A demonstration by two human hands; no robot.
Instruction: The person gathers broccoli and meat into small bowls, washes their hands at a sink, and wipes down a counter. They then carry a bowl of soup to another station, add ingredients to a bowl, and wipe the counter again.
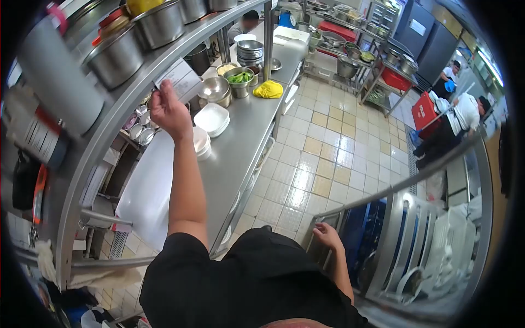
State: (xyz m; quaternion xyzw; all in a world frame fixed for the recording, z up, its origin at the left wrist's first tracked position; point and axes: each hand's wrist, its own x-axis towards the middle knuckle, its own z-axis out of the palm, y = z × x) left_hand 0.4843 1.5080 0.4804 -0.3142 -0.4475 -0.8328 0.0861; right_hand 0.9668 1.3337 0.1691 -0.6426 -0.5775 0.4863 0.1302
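Note:
My left hand (171, 111) is raised to the edge of the metal shelf (210, 26), its fingers curled at the lower left of a white printed paper slip (181, 80). Below the slip, on the steel counter (236, 139), are metal bowls (214, 89), a stack of square white bowls (211, 119) and round white bowls (201, 143). My right hand (327, 235) hangs low beside a metal rack, fingers loosely apart and holding nothing.
Metal pots (158, 24) line the upper shelf. Farther along the counter are a pot of green vegetables (239, 79), stacked bowls (250, 52) and a yellow cloth (268, 89). A metal rack (404, 240) stands at my right. Two people are beyond it, near a red bin (425, 113).

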